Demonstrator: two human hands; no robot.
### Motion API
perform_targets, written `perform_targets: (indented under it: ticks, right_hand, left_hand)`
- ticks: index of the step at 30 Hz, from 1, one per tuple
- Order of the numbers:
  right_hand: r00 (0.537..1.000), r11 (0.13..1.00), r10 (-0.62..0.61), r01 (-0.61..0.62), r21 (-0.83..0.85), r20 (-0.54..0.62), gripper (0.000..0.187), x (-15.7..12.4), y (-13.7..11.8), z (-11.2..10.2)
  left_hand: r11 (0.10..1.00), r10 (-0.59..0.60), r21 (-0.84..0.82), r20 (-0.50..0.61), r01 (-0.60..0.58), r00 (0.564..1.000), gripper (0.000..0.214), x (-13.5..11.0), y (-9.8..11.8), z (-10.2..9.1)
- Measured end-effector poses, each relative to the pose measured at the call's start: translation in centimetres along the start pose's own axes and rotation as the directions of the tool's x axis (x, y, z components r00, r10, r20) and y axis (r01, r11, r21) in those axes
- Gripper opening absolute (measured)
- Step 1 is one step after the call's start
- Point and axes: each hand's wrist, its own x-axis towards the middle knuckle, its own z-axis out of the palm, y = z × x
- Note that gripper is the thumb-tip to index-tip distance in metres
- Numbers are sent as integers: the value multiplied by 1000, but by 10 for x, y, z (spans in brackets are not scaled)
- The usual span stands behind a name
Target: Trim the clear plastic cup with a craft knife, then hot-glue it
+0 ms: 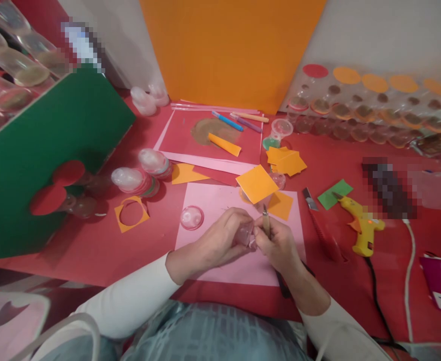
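Observation:
My left hand [220,238] is closed around a small clear plastic cup-like piece [246,233] above the pink sheet [205,271]. My right hand [278,243] grips a slim craft knife [266,223], its narrow tip pointing up and away from me. The right thumb and fingertips meet the rim of the plastic piece; what they pinch there is too small to make out. Just beyond the hands, an orange card square [257,184] rests on top of something clear. A round clear lid [192,217] lies on the pink sheet to the left.
On the right are a yellow glue gun [364,223], a red box cutter [323,225] and a green card piece [335,194]. Orange squares [288,160] and several markers [228,121] lie farther back. Clear bottle pieces [128,179] stand left, before a green board [62,155].

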Motion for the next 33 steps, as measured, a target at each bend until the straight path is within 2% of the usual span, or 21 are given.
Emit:
perform_targets:
  ticks: [7, 14, 18, 24, 30, 33]
  right_hand:
    - [1000, 1000, 0, 1, 28, -20, 21, -1, -2, 0]
    - [991, 996, -55, 45, -80, -121, 10, 1, -1, -2]
    - [995, 996, -77, 73, -57, -69, 11, 0, 0, -3]
    - [998, 991, 60, -59, 123, 1, 13, -1, 0, -2]
    - [975, 924, 198, -220, 311, 102, 20, 2, 1, -2]
    - [964, 903, 243, -264, 339, 103, 22, 2, 2, -2]
  left_hand:
    - [988, -154, -32, -34, 153, 987, 45, -2, -1, -4]
    - [984, -97, 131, -181, 121, 979, 33, 1, -1, -5]
    - [970, -59, 223, -185, 100, 981, 36, 1, 0, -4]
    - [967, -22, 248, -123, 52, 992, 39, 2, 4, -4]
    - [960, 47, 280, -131, -8, 990, 37, 7, 7, -5]
    - [944, 63, 330, -135, -15, 989, 31, 6, 7, -5]
